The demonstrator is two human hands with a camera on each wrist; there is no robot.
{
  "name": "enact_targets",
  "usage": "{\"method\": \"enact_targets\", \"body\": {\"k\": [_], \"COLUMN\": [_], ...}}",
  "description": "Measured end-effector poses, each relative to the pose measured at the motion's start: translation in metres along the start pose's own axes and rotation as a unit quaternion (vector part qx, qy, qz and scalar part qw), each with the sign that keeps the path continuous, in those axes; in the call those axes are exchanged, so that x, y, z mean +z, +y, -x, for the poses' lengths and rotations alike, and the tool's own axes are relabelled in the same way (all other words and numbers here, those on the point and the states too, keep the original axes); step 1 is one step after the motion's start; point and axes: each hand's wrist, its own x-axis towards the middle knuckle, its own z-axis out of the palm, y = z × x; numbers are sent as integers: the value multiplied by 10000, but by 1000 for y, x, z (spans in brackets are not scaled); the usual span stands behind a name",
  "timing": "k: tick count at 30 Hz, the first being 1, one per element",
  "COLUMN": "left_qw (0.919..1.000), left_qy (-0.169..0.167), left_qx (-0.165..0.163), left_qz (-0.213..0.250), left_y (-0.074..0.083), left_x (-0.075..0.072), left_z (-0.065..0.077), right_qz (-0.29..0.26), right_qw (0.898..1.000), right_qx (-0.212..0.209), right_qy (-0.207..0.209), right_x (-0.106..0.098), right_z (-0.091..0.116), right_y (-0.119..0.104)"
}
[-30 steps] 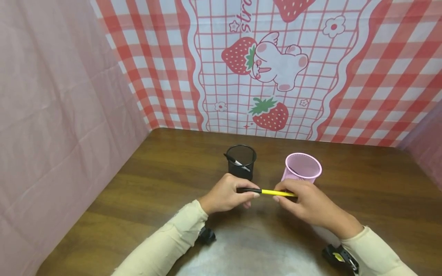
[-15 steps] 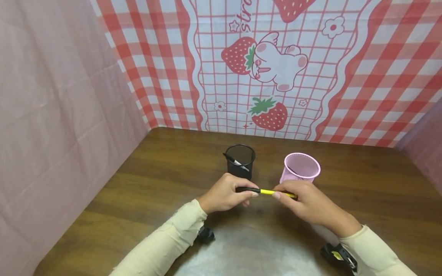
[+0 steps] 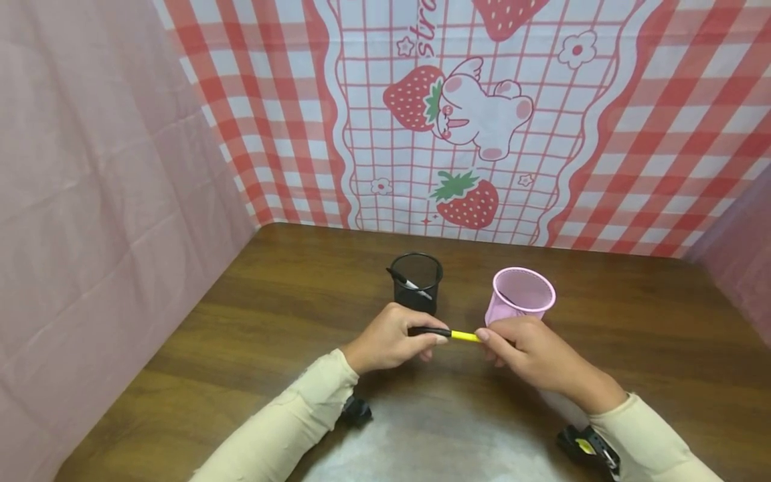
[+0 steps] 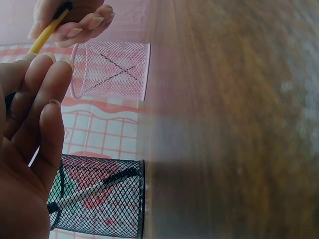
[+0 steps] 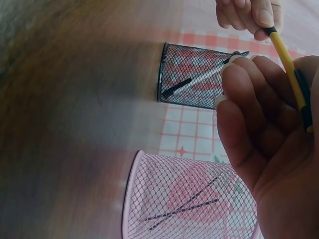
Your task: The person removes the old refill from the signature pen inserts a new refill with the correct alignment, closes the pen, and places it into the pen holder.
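as left hand [image 3: 393, 339] does, right hand [image 3: 536, 351] pinches pen [image 3: 465, 336].

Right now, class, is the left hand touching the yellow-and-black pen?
Touching: the head view shows the left hand pinching the yellow-and-black pen by its black section.

The left hand [image 3: 394, 340] and right hand [image 3: 535, 351] pinch a black-and-yellow pen [image 3: 464, 336] near a black mesh cup [image 3: 415, 302] and pink mesh cup [image 3: 525, 284].

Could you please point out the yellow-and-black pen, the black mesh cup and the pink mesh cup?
Yellow-and-black pen [image 3: 465, 336], head view: on its yellow section.
Black mesh cup [image 3: 415, 304], head view: on its front wall.
Pink mesh cup [image 5: 169, 181], right wrist view: on its side wall.
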Motion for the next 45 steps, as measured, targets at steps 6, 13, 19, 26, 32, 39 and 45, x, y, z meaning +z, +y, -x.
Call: {"method": "enact_targets", "body": {"k": [6, 13, 19, 26, 32, 39, 45], "left_qw": [10000, 9999, 9999, 9999, 9998, 9998, 9998], "left_qy": [5, 1, 2, -14, -20, -8, -32], "left_qx": [9, 62, 94, 29, -15, -85, -132], "left_qz": [-28, -94, -139, -169, -218, -173, -123], "left_y": [-2, -3, -2, -2, -1, 0, 1], "left_x": [1, 0, -1, -2, -3, -2, -2], "left_z": [1, 1, -1, -1, 1, 2, 0], "right_qz": [90, 245, 358, 429, 439, 338, 399], "right_qw": [9998, 9994, 9991, 9985, 9982, 9985, 9983], "right_qx": [-145, -179, -147, -190, -246, -252, -188], "right_qy": [36, 149, 195, 287, 316, 355, 383], "right_x": [2, 1, 1, 2, 3, 4, 2], "right_z": [0, 0, 0, 0, -1, -1, 0], "right_y": [-1, -1, -1, -1, -1, 0, 0]}}
